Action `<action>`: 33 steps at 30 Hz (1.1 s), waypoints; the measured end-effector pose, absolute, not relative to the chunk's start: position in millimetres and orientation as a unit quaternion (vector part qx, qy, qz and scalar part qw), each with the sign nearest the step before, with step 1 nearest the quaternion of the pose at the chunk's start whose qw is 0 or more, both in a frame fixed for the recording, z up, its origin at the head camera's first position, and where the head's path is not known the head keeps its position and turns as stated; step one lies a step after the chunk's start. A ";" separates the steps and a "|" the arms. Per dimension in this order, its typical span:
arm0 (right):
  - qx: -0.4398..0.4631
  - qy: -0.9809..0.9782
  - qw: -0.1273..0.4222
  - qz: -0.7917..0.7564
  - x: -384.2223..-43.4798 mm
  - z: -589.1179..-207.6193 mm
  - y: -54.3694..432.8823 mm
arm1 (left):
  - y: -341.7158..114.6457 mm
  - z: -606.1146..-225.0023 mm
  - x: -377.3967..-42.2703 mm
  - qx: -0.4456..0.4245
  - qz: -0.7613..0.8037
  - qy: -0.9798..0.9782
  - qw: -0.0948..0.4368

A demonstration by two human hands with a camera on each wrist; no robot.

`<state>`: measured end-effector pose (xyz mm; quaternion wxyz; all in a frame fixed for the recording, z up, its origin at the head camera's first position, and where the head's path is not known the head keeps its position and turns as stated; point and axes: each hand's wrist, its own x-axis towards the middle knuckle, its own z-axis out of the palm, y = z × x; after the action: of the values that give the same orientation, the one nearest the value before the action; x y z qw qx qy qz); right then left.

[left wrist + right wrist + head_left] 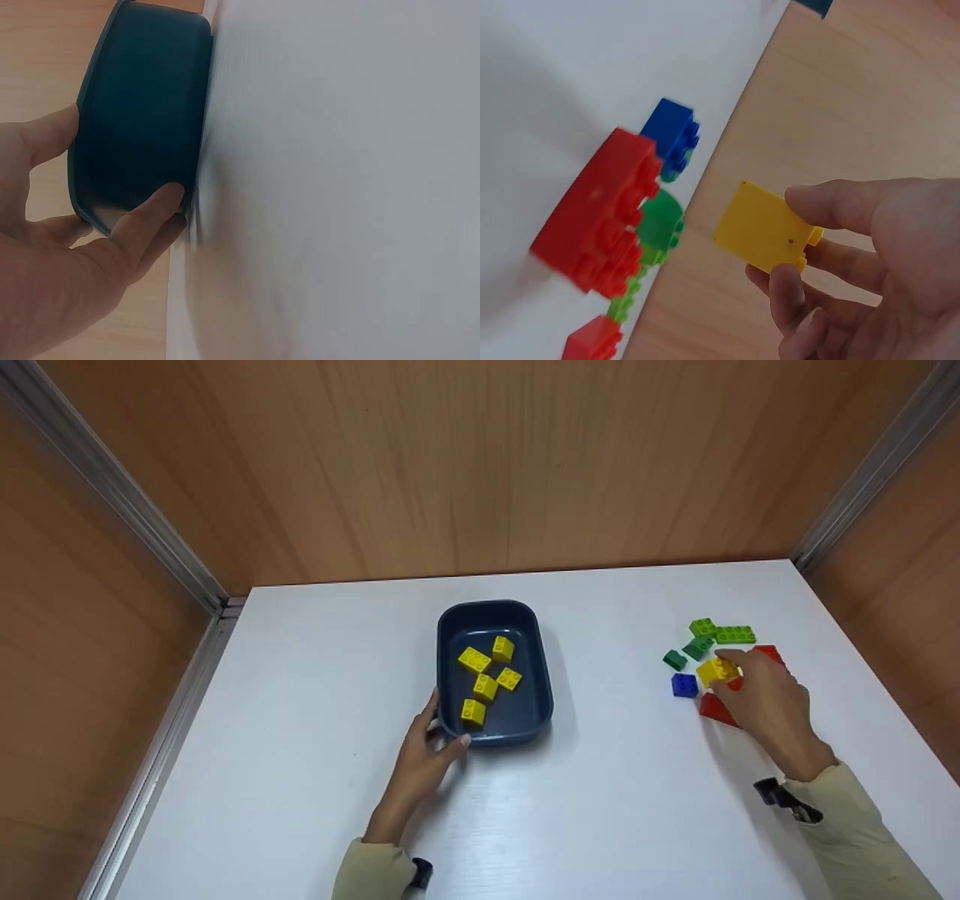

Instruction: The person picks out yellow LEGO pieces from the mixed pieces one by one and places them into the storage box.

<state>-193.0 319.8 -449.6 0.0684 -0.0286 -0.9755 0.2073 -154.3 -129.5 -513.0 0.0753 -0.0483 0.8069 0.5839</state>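
Note:
My left hand (421, 765) grips the near left corner of a dark blue rectangular dish (545, 690), thumb at the near edge and fingers along the left side. Several yellow toy bricks (475, 660) lie inside the dish. In the left wrist view the fingers press against the dish's outer wall (142, 97). Over on the right, my right hand (769, 705) pinches a yellow brick (761, 225) between thumb and fingertips. That brick is held above the loose bricks, with its studs toward the palm in the right wrist view.
Around the right hand lie red bricks (592, 214), a blue brick (684, 685), dark green bricks (697, 648) and light green bricks (735, 634). The white table (300, 697) meets wooden panels (487, 472) at the back and sides, with metal posts at the corners.

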 end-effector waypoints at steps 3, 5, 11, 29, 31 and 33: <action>-0.012 -0.974 0.073 0.212 -193.5 -448.0 308.2 | -129.7 -512.6 -155.0 -0.046 0.588 0.804 0.074; 0.002 -0.974 0.077 0.214 -193.4 -447.5 301.0 | -129.8 -512.3 -155.0 -0.045 0.591 0.802 0.074; 0.039 -0.971 0.088 0.220 -194.5 -446.6 281.7 | -129.3 -511.6 -154.9 -0.047 0.596 0.798 0.071; 0.084 -0.972 0.051 0.215 -202.0 -437.9 224.2 | -127.6 -511.5 -153.4 -0.055 0.610 0.787 0.073; 0.087 -0.971 0.047 0.216 -202.4 -436.8 218.1 | -127.4 -511.6 -153.2 -0.060 0.610 0.786 0.073; 0.093 -0.971 0.046 0.215 -202.9 -436.0 212.3 | -127.2 -511.6 -153.2 -0.060 0.611 0.786 0.073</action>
<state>-202.9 212.3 -436.0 0.0457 0.0929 -0.9712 0.2147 -153.2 -127.2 -511.6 0.0730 -0.0602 0.7858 0.6112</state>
